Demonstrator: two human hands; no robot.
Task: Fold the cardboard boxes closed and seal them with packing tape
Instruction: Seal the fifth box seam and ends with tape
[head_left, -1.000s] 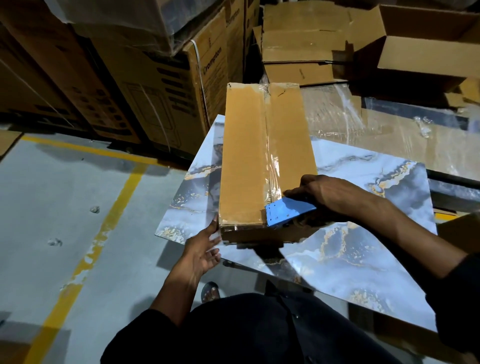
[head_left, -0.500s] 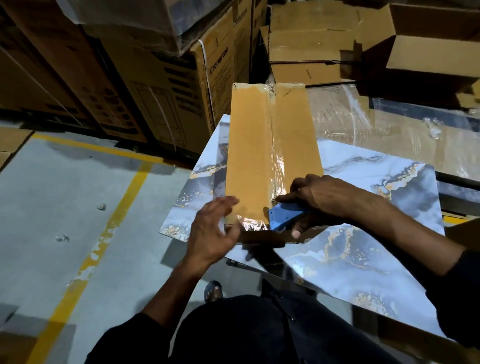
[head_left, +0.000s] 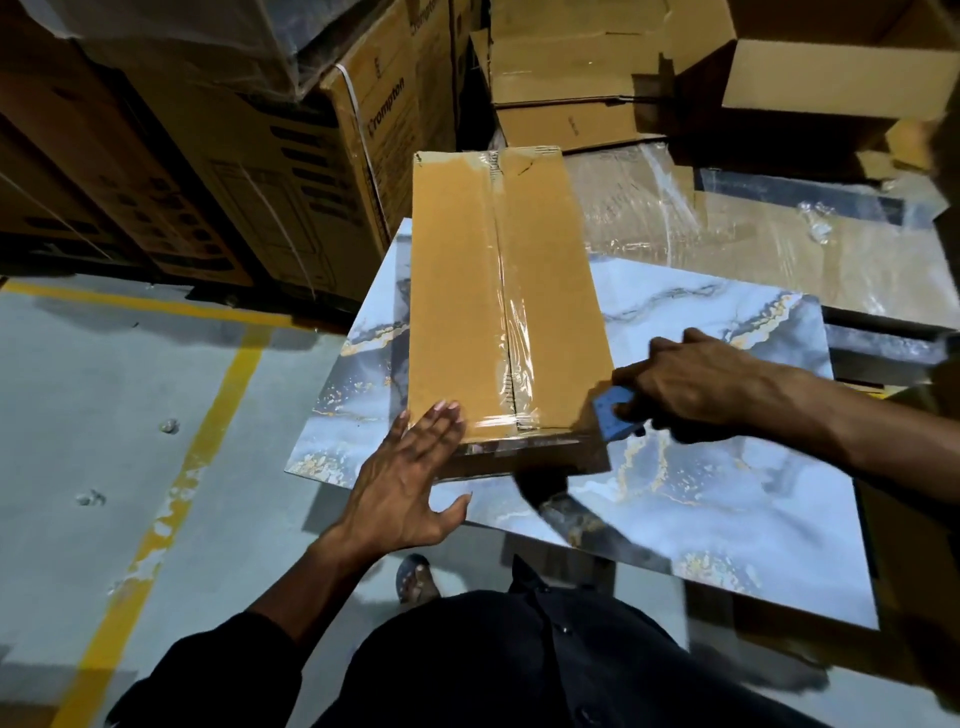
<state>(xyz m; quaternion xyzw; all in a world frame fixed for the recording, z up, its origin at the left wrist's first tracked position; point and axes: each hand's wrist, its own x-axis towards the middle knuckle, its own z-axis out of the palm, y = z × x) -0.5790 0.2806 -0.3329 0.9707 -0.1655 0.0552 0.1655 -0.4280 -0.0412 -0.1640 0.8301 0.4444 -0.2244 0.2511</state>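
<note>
A long brown cardboard box (head_left: 452, 291) lies closed on a marble-patterned board (head_left: 727, 493). Clear packing tape (head_left: 506, 312) runs along its centre seam to the near end. My left hand (head_left: 410, 483) lies flat with straight fingers on the box's near left corner, thumb spread out below the edge. My right hand (head_left: 696, 384) grips a blue tape dispenser (head_left: 615, 415) just off the box's near right corner, over the board.
Large printed cartons (head_left: 249, 171) are stacked at the back left. Open and flattened cardboard boxes (head_left: 582, 88) pile up behind, with plastic-wrapped sheets (head_left: 675, 223) to the right. A grey floor with a yellow line (head_left: 171, 493) lies left. My sandalled foot (head_left: 415, 579) shows below the board.
My right hand has pulled the blue dispenser off the box's seam to the right. My left hand rose from the box's near face and now lies flat on the top's near left corner.
</note>
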